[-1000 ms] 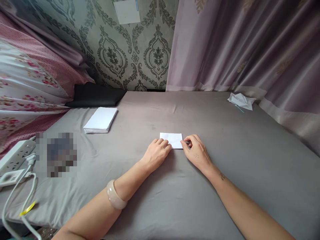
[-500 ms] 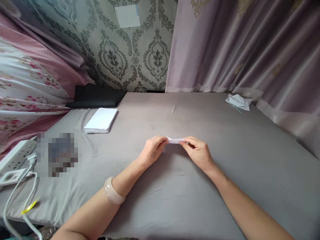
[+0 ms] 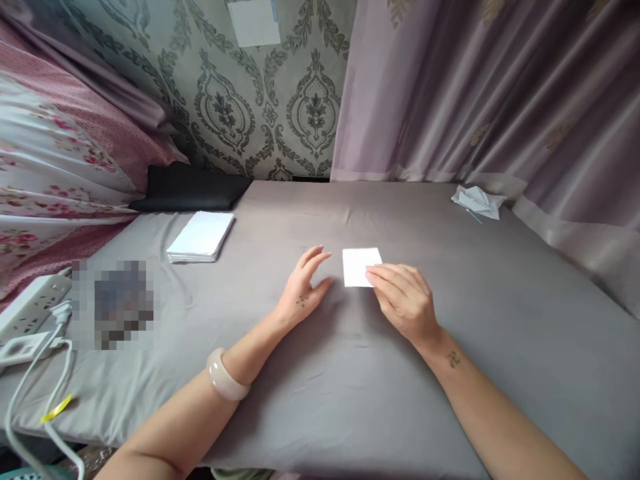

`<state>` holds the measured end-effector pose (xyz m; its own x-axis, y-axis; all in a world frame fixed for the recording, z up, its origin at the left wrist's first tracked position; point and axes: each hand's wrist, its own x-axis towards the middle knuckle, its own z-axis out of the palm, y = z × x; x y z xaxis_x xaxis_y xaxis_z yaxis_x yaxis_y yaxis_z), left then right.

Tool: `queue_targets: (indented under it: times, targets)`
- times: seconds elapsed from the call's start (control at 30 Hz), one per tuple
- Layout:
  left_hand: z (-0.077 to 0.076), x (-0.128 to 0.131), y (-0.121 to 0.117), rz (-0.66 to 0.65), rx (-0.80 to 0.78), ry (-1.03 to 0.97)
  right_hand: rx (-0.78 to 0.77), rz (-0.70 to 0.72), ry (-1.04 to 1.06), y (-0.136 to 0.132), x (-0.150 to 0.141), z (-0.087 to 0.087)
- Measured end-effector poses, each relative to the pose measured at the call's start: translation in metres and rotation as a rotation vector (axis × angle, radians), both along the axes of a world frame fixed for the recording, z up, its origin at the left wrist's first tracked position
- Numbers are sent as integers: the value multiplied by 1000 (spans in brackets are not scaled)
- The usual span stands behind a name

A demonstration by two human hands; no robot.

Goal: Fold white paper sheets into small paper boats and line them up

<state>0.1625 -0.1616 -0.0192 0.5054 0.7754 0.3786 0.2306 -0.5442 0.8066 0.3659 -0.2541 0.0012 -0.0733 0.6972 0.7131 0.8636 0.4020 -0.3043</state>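
Observation:
A small, roughly square piece of white paper (image 3: 357,267) is held at its lower right by my right hand (image 3: 407,300), with the fingers on its face and the thumb mostly hidden. To the left of the paper, my left hand (image 3: 303,290) is open, its fingers and thumb apart and not touching the sheet. A pale bangle circles my left forearm. Both hands are over the grey cloth surface (image 3: 310,413).
A stack of white paper (image 3: 200,238) lies at the back left, near a black folded item (image 3: 193,189). White power strips (image 3: 33,310) with cables sit at the left edge, beside a blurred patch. Folded white paper (image 3: 477,200) rests at the back right by the curtain.
My left hand has let go of the paper and moved slightly left, opening. The paper, a narrow strip edge before, now shows its square face in my right hand.

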Motion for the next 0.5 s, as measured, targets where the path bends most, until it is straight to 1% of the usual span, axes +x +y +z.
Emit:
queue_targets:
  times: [0.03,0.1,0.17,0.2,0.27,0.37,0.43,0.5]
  targets:
    - [-1,-1,0,21,103,79,-9,-16,-86,0,0,-2]
    - [-2,-1,-2,12,309,223,-77,-26,-182,2,-2,-7]
    - [-3,-1,-3,-38,469,355,-145,-15,-211,5,-6,-11]
    - [-3,0,-3,-69,521,418,-165,-4,-214,6,-8,-13]
    - [-3,0,-4,-131,580,523,-201,27,-223,7,-12,-17]
    - [-4,1,-4,-196,586,614,-302,66,-236,5,-16,-22]
    - [-5,1,-3,-210,567,643,-383,56,-217,3,-14,-27]
    - [-7,2,-2,-204,549,644,-431,16,-183,4,-12,-31]
